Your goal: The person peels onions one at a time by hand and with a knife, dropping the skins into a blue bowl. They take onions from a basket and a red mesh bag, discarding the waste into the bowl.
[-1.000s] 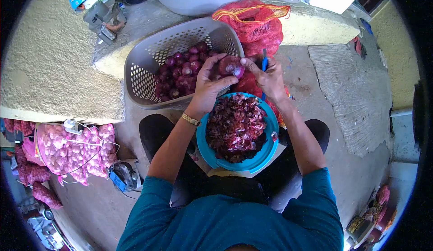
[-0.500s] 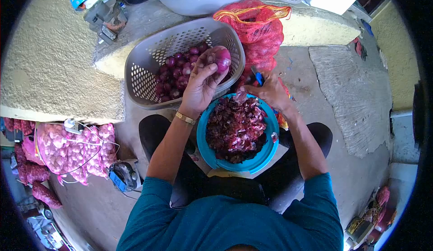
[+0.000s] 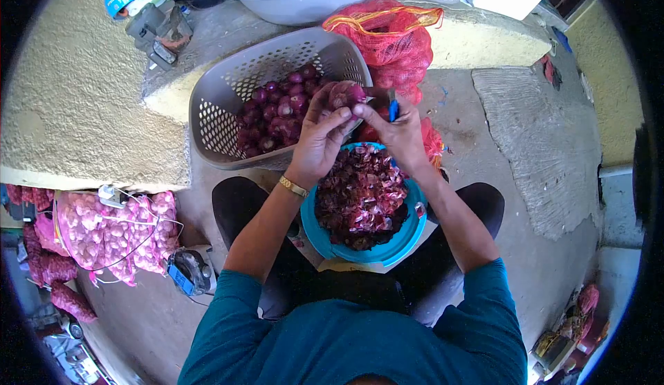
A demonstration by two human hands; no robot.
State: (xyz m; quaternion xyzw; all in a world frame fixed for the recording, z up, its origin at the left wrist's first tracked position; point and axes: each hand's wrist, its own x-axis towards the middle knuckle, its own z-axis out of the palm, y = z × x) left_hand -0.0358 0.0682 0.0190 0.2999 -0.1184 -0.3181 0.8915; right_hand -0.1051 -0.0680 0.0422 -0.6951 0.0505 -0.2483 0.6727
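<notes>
My left hand [image 3: 319, 135] is closed around a red onion [image 3: 348, 95], held above the rim of the grey basket. A knife with a blue handle [image 3: 393, 110] sits in my right hand [image 3: 402, 136], whose thumb meets the onion's lower right side. The blade is mostly hidden by my fingers. Below both hands stands a turquoise basin [image 3: 311, 229] heaped with dark red onion skins [image 3: 363, 195]. To the left, the grey perforated basket [image 3: 207, 88] holds many purple onions [image 3: 277, 112].
A red mesh sack [image 3: 398, 46] stands behind the basket, against a ledge carrying a large pale tub [image 3: 304, 1]. On the left lie a mesh bag of pinkish bulbs [image 3: 114, 229] and a weighing-scale-like device [image 3: 191, 272]. My knees flank the basin.
My right hand has risen from above the basin to the onion, bringing the knife along. The left hand has shifted slightly right and down with the onion.
</notes>
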